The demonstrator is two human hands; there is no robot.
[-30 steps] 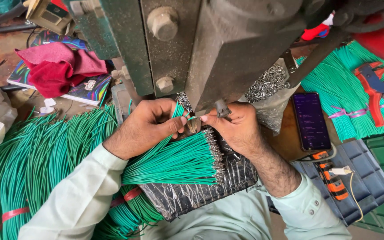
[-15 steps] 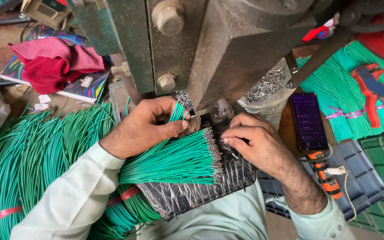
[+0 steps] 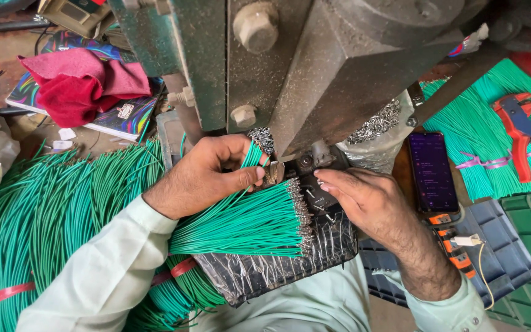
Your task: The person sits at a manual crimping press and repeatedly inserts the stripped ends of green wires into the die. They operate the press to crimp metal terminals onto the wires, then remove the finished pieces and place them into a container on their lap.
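My left hand (image 3: 207, 175) pinches a few thin green wires (image 3: 252, 157) between thumb and fingers and holds their ends up at the mouth of a heavy green and grey press machine (image 3: 314, 67). Under that hand a fan of green wires with metal tips (image 3: 247, 224) lies on a crinkled black plastic sheet (image 3: 278, 267). My right hand (image 3: 364, 200) hovers just right of the metal tips, fingers curled, fingertips near small loose metal pieces on the press bed (image 3: 318, 197). Whether it grips one is hidden.
A big bundle of green wires (image 3: 38, 221) tied with red tape fills the left. A dark phone (image 3: 431, 172) lies at the right, past it more green wires (image 3: 480, 141) and red pliers (image 3: 517, 132). A red cloth (image 3: 78, 80) rests on a colourful book. Green and grey crates (image 3: 523, 258) stand lower right.
My right hand has drawn back from the press mouth, down and to the right. My left hand stays at the press with its few wires.
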